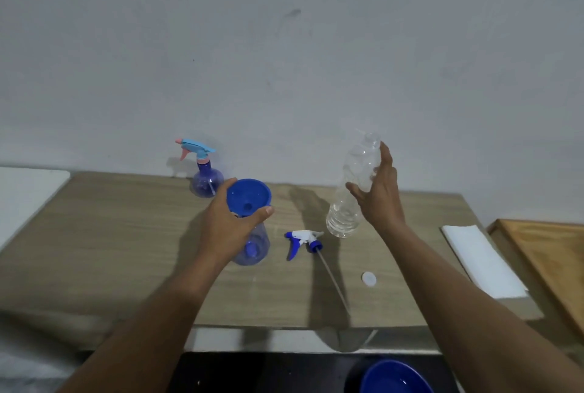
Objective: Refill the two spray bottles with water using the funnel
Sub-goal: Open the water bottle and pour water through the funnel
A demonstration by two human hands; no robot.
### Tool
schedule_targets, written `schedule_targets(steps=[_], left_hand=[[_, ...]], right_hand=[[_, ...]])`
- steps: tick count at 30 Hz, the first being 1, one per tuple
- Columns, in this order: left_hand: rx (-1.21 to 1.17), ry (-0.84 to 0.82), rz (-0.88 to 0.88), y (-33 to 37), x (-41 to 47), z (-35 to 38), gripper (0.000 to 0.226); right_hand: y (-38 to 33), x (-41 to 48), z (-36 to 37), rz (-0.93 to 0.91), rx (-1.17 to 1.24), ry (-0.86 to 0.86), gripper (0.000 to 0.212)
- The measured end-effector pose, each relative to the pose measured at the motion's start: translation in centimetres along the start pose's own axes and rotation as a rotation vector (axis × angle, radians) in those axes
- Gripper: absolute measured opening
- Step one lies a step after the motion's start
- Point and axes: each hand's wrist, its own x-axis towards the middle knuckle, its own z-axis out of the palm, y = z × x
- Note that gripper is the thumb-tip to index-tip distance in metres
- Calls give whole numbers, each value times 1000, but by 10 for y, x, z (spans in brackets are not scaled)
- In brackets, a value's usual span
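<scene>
In the head view, the left hand (235,222) clasped the round blue plastic funnel (249,195) atop the clear blue-tinted plastic spray bottle (256,245), directly below that grasp. The right hand (377,192) wrapped the thin clear plastic water bottle (352,184) at mid-body. The bottle looked light, crushable and slippery, and was probably best held at its ribbed waist.

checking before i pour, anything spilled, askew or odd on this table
No spill or damage shows. The trigger head lies on its side on the table and the white cap lies loose near it, both simply taken off for filling.
</scene>
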Motion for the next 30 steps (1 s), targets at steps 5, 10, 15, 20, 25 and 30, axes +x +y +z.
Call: schedule_targets(steps=[5,10,15,20,25,30], left_hand=[[-6,2,-2,0,-2,0,72],[-15,-11,-12,-3,1,1,73],[-40,-10,-10,-1,0,-1,75],[-45,-19,-22,-1,-1,-2,90],[-65,-55,-46,-3,-1,-4,113],[-79,-89,-61,-5,-2,-7,114]], right_hand=[[-6,-1,-4,49,60,-35,117],[-10,-3,-8,62,57,-52,124],[-18,-10,-16,58,47,-1,123],[-40,-20,-19,47,13,120,113],[-79,-35,-9,-117,6,341,80],[-118,-43,22,-210,76,103,69]])
